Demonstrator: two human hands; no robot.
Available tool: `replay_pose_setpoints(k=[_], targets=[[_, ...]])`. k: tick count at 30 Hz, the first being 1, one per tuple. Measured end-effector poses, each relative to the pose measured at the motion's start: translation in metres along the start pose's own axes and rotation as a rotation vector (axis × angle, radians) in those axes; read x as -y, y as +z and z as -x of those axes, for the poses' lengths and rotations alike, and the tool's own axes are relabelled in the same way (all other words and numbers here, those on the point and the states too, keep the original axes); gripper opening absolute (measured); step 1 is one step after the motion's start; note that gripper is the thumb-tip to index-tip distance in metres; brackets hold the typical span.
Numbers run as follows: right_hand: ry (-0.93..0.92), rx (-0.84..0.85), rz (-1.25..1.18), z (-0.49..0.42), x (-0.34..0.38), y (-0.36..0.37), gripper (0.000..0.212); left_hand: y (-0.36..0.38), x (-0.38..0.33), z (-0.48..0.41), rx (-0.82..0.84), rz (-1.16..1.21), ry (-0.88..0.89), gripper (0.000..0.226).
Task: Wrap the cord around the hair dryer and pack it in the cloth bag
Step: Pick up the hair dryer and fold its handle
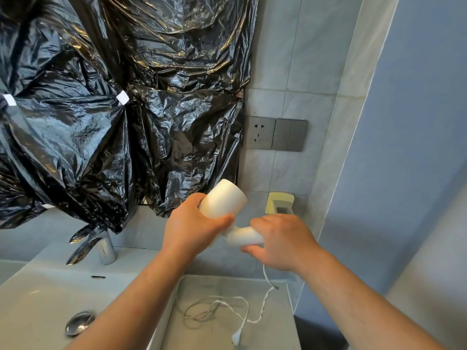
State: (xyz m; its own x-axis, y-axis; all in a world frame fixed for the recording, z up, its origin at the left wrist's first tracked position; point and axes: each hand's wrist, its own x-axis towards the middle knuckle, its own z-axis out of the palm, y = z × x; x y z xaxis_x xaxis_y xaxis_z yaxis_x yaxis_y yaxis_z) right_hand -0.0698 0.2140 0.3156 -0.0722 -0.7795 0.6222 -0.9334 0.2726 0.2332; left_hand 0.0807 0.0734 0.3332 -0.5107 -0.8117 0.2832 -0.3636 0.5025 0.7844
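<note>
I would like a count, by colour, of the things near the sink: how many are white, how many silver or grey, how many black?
White: 2, the hair dryer and its cord.
Silver or grey: 4, the tap, the drain plug, the socket, the switch plate.
Black: 1, the plastic sheet.
Total: 7

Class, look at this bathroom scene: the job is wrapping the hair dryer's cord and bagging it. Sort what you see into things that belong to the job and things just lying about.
Belongs to the job:
hair dryer
cord
plug
left hand
right hand

Just there:
tap
sink
wall socket
black plastic sheet
yellow wall holder

No cloth bag shows.
</note>
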Motion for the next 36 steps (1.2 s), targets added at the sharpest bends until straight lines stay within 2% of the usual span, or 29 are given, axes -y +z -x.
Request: replay_pose_setpoints(k=[2, 4, 6, 10, 15, 21, 25, 30, 32, 35, 36], targets=[[-0.068, -0.028, -0.024, 0.002, -0.005, 0.000, 0.045, -0.007, 0.002, -0.008, 0.178, -0.014, -0.041, 0.052], [-0.119, -0.065, -0.040, 0.004, -0.007, 0.001, 0.047, -0.017, 0.003, -0.016, 0.389, 0.080, -0.111, 0.059], [-0.129, -0.085, -0.038, 0.003, -0.007, 0.002, 0.048, -0.020, 0.003, -0.018, 0.450, 0.183, -0.160, 0.061], [-0.126, -0.080, -0.013, 0.004, -0.008, 0.005, 0.051, -0.015, -0.003, -0.008, 0.312, 0.187, -0.089, 0.050], [-0.125, -0.070, 0.011, 0.010, -0.008, 0.011, 0.052, -0.007, 0.001, -0.001, 0.240, 0.255, -0.087, 0.046], [0.015, -0.086, 0.008, 0.005, -0.004, 0.011, 0.051, 0.001, 0.003, 0.000, 0.117, 0.402, -0.137, 0.049], [0.103, -0.081, 0.028, 0.002, 0.001, 0.007, 0.052, 0.006, 0.001, 0.004, 0.042, 0.479, -0.168, 0.043], [0.182, 0.004, -0.008, -0.003, 0.004, 0.007, 0.053, 0.009, 0.001, 0.007, 0.001, 0.522, -0.187, 0.040], [0.285, 0.001, -0.185, 0.000, -0.003, 0.005, 0.051, 0.007, 0.006, 0.006, -0.025, 0.538, -0.194, 0.042], [0.679, -0.027, -0.868, 0.015, -0.019, 0.003, 0.052, 0.002, 0.016, 0.002, -0.053, 0.588, -0.225, 0.058], [0.715, 0.014, -1.024, 0.019, -0.021, 0.004, 0.043, 0.001, 0.019, 0.002, -0.053, 0.606, -0.230, 0.056]])
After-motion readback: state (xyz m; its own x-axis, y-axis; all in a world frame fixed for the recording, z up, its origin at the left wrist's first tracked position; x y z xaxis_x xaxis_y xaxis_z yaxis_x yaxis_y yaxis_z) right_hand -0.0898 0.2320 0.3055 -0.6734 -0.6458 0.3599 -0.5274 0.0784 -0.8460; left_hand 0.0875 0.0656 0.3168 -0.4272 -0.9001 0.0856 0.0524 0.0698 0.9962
